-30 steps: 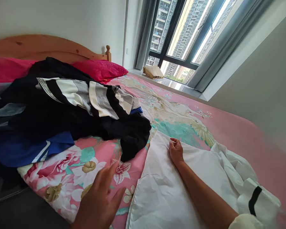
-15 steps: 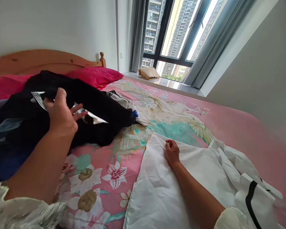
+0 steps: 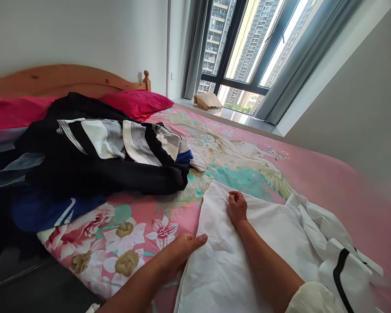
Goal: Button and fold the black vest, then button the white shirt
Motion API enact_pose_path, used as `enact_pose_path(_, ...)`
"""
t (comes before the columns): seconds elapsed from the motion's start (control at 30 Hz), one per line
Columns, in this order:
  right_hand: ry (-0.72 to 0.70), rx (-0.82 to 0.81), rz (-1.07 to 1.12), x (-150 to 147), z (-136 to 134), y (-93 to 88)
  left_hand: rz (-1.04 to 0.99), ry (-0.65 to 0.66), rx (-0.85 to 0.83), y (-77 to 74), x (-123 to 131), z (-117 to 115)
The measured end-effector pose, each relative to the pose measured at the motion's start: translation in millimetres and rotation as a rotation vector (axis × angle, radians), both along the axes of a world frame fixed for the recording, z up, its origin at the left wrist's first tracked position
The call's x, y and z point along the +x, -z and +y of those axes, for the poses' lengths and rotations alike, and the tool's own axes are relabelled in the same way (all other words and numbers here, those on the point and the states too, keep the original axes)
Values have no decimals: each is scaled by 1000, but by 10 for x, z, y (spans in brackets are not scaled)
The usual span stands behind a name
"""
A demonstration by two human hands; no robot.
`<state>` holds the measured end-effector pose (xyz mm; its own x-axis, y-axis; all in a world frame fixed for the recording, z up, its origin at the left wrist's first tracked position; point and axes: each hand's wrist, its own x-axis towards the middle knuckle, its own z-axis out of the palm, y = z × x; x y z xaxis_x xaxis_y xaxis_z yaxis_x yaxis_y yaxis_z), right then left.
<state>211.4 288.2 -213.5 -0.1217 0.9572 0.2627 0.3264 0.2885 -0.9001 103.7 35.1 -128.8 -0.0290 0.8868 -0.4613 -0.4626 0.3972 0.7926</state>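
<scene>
A white garment [image 3: 273,230] with a black stripe at its right end lies spread on the pink floral bedding. My right hand [image 3: 237,207] rests on its upper part, fingers curled and closed; what they hold, if anything, is hidden. At the garment's left edge is my left hand [image 3: 184,248], thumb stretched out over the white fabric and the other fingers mostly hidden beneath. Farther left lies a heap of black clothes [image 3: 130,176], with black, white and striped fabric on top and a blue piece [image 3: 39,213] below.
Red pillows [image 3: 140,103] lie by the wooden headboard [image 3: 71,78]. A beige folded item [image 3: 207,101] sits on the windowsill. Pink bedding [image 3: 319,169] with bird and flower patterns stretches to the right-hand wall.
My left hand has moved from above the black clothes down and right to the white garment's edge. The black cloth has dropped flatter, uncovering its striped part. My right hand keeps its place.
</scene>
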Motion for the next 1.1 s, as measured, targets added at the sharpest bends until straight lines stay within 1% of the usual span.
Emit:
enact_pose_path(0.1, 1, -2, 16, 5, -6, -9, -418, -57, 94, -62, 26, 121)
enact_pose_path(0.17, 2, -3, 24, 10, -9, -12, -598, -115, 105, -59, 31, 168)
enact_pose_path(0.23, -1, -4, 33, 14, -9, -13, -708, -214, 112, -22, 24, 192)
enact_pose_path(0.3, -6, -8, 43, 17, -4, -11, -704, -354, 141, 41, 8, 199)
enact_pose_path(0.37, -11, -12, 55, 21, 4, -8, -600, -438, 191, 100, -4, 191)
enact_pose_path(0.4, -12, -13, 61, 22, 8, -7, -514, -441, 225, 116, -4, 181)
enact_pose_path(0.43, -12, -13, 67, 23, 12, -5, -390, -415, 272, 121, 1, 166)
enact_pose_path(0.47, -12, -13, 72, 25, 14, -3, -217, -373, 341, 114, 12, 147)
enact_pose_path(0.5, -13, -13, 77, 26, 16, -1, 2, -317, 435, 99, 27, 124)
enact_pose_path(0.57, -17, -11, 84, 27, 17, 4, 476, -157, 656, 63, 64, 75)
enact_pose_path(0.6, -20, -11, 87, 27, 17, 7, 664, -87, 752, 53, 80, 54)
enact_pose_path(0.63, -24, -11, 89, 27, 18, 10, 794, -60, 812, 55, 90, 41)
enact_pose_path(0.67, -26, -12, 91, 27, 19, 13, 861, -86, 815, 69, 90, 38)
enact_pose_path(0.7, -28, -14, 92, 27, 20, 16, 877, -157, 755, 94, 80, 48)
enact_pose_path(0.77, -27, -17, 93, 25, 24, 22, 788, -379, 505, 163, 21, 105)
enact_pose_path(0.8, -24, -17, 94, 25, 26, 24, 702, -463, 360, 196, -24, 151)
enact_pose_path(0.83, -22, -17, 95, 24, 28, 26, 614, -506, 237, 222, -74, 204)
enact_pose_path(0.87, -21, -17, 95, 24, 29, 27, 541, -511, 149, 237, -125, 263)
enact_pose_path(0.93, -18, -21, 97, 24, 29, 27, 490, -449, 78, 233, -210, 388)
enact_pose_path(1.1, -14, -27, 96, 27, 13, 7, 674, -212, 95, 93, -262, 698)
